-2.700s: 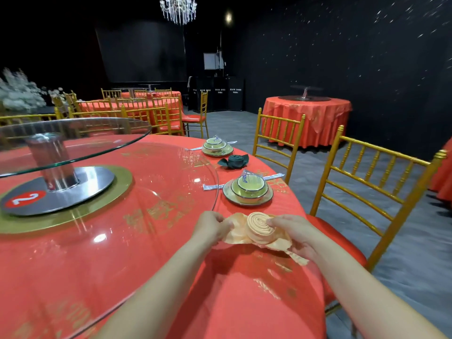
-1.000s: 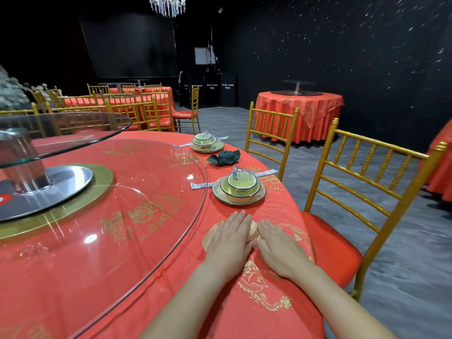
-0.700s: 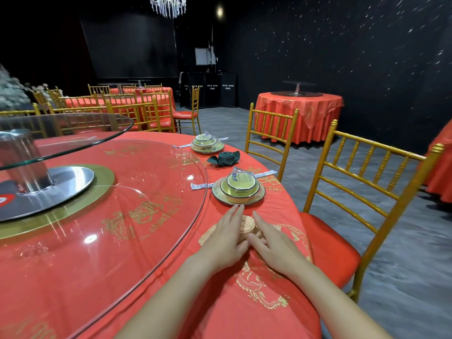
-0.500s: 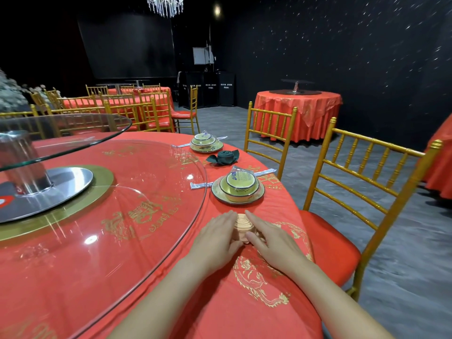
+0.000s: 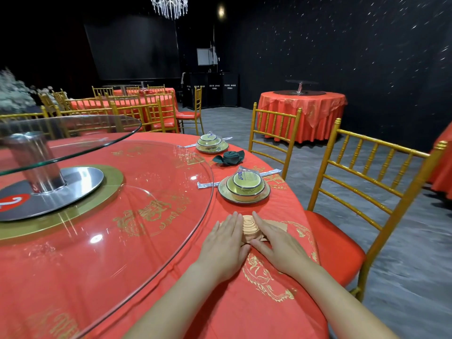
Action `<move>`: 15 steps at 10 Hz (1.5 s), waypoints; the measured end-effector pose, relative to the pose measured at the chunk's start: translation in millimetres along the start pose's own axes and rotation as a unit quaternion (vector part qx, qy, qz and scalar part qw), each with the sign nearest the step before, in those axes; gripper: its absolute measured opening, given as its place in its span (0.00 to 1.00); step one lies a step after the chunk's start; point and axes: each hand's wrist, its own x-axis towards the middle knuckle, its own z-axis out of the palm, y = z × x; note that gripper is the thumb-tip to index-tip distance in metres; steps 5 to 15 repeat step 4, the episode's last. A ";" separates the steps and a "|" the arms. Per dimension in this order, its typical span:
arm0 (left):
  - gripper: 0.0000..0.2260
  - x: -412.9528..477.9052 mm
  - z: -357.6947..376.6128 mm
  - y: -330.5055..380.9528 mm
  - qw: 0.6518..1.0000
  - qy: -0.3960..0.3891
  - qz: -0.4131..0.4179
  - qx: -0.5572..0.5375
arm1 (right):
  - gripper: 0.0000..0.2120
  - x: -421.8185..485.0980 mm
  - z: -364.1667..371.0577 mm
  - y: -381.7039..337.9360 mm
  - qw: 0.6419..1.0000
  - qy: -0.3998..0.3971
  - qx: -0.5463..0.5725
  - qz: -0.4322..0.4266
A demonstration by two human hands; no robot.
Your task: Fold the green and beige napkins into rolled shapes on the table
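Beige napkin (image 5: 252, 230) — tight upright spiral on flattened corners, near the table's (image 5: 220, 302) right edge, just short of the bowl-and-plate setting (image 5: 244, 189). Change: the left hand (image 5: 225, 243) and right hand (image 5: 278, 243), a second ago flat over it, now flank it, fingers straight and together against the roll — shaping looks nearly done. Green napkin (image 5: 230, 157): already rolled, farther along that edge.

We read a white numeral "2" on the red oval label (image 5: 11, 202) of the black round turntable base (image 5: 19, 188). Blue print on the clear plastic bowl wrap (image 5: 247, 176) and white lettering on the black rear panels (image 5: 212, 91) are too small for us to read.
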 end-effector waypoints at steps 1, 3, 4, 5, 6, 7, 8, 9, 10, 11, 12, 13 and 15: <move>0.31 -3.4 -1.3 -2.3 1.000 -0.002 -0.006 0.012 | 0.35 -2.2 -0.6 2.2 1.000 -0.004 0.007 0.007; 0.31 -22.5 -17.8 -4.4 1.000 -0.002 -0.018 -0.010 | 0.37 -6.9 -8.7 -1.6 0.999 0.011 0.031 0.021; 0.32 -45.0 -23.7 -7.4 0.999 -0.030 0.004 -0.020 | 0.36 -18.7 -16.2 -2.0 0.998 -0.011 0.045 0.033; 0.32 -45.0 -23.7 -7.4 0.999 -0.030 0.004 -0.020 | 0.36 -18.7 -16.2 -2.0 0.998 -0.011 0.045 0.033; 0.32 -45.0 -23.7 -7.4 0.999 -0.030 0.004 -0.020 | 0.36 -18.7 -16.2 -2.0 0.998 -0.011 0.045 0.033; 0.32 -45.0 -23.7 -7.4 0.999 -0.030 0.004 -0.020 | 0.36 -18.7 -16.2 -2.0 0.998 -0.011 0.045 0.033; 0.32 -45.0 -23.7 -7.4 0.999 -0.030 0.004 -0.020 | 0.36 -18.7 -16.2 -2.0 0.998 -0.011 0.045 0.033; 0.32 -45.0 -23.7 -7.4 0.999 -0.030 0.004 -0.020 | 0.36 -18.7 -16.2 -2.0 0.998 -0.011 0.045 0.033; 0.32 -45.0 -23.7 -7.4 0.999 -0.030 0.004 -0.020 | 0.36 -18.7 -16.2 -2.0 0.998 -0.011 0.045 0.033; 0.32 -45.0 -23.7 -7.4 0.999 -0.030 0.004 -0.020 | 0.36 -18.7 -16.2 -2.0 0.998 -0.011 0.045 0.033; 0.32 -45.0 -23.7 -7.4 0.999 -0.030 0.004 -0.020 | 0.36 -18.7 -16.2 -2.0 0.998 -0.011 0.045 0.033; 0.32 -45.0 -23.7 -7.4 0.999 -0.030 0.004 -0.020 | 0.36 -18.7 -16.2 -2.0 0.998 -0.011 0.045 0.033; 0.32 -45.0 -23.7 -7.4 0.999 -0.030 0.004 -0.020 | 0.36 -18.7 -16.2 -2.0 0.998 -0.011 0.045 0.033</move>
